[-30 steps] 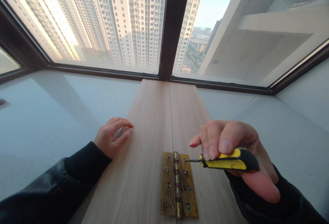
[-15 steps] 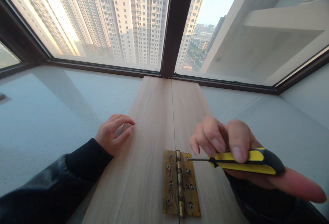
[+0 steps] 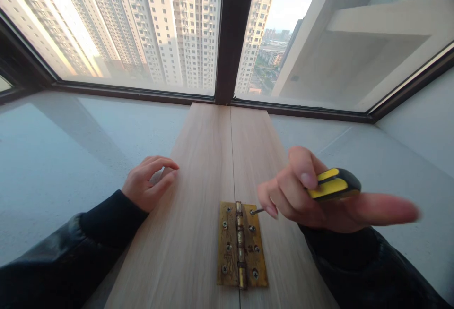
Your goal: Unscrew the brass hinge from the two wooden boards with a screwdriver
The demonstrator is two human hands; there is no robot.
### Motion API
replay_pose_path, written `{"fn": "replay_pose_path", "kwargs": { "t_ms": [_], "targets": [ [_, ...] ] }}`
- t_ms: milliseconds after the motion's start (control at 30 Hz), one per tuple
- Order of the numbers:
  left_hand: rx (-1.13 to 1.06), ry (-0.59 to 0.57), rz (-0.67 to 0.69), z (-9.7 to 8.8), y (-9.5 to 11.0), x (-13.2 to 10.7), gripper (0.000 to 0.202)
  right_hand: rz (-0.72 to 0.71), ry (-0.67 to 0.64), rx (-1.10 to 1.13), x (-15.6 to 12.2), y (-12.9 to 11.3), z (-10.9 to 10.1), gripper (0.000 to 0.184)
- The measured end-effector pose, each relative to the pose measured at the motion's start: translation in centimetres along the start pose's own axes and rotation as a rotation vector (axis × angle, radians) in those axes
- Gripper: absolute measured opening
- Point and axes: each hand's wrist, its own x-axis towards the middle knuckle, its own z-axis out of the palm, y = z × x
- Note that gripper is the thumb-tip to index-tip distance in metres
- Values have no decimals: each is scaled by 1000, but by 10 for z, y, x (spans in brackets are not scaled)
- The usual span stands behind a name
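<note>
My right hand [image 3: 301, 191] is closed around a yellow-and-black screwdriver [image 3: 329, 185], with the thumb stretched out to the right. The screwdriver's thin tip meets the upper right screw [image 3: 252, 212] of a worn brass hinge [image 3: 232, 252]. That hinge lies open and flat across the seam between two pale wooden boards [image 3: 198, 195], with several cross-head screws in its leaves. At the left edge of the boards rests my left hand [image 3: 151, 181], fingers curved and thumb apart, holding nothing. Part of the screwdriver's shaft is hidden behind my right fingers.
Beneath the boards is a pale speckled surface [image 3: 78, 143]. The boards' far ends reach the dark window frame [image 3: 225, 39]. Tall buildings [image 3: 159, 25] stand outside the glass, and a white wall [image 3: 422, 101] rises at the right.
My right hand has turned the screwdriver handle, and its fingers now wrap over it differently, with the handle tilted upward. The whole view has shifted slightly. My left hand keeps its place on the board.
</note>
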Motion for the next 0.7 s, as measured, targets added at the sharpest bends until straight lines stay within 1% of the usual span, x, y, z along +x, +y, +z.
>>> {"fn": "replay_pose_path", "kwargs": {
  "t_ms": [100,167,267,333,433,467,533,600,700],
  "targets": [
    [0,-2,-4,0,1,0,15,-86,37,-68,-2,-1,-6,33],
    [-1,-4,-3,-1,2,1,15,-101,37,-92,-3,1,-10,31],
    [2,-1,9,-1,3,1,15,-135,-39,-103,-3,7,-13,31],
    [5,1,13,-1,3,2,15,-141,-111,-97,-2,12,-13,37],
    [7,4,11,-1,4,2,14,-109,-181,4,0,14,-7,41],
    [8,5,8,-1,4,2,14,-92,-169,35,1,13,-3,43],
    [7,6,3,-1,4,2,14,-43,-91,58,1,9,2,52],
    [8,6,5,-1,4,2,13,3,-9,23,1,4,5,48],
    [8,5,11,-2,3,2,14,-4,11,-57,-1,-1,1,40]
  ]
}}
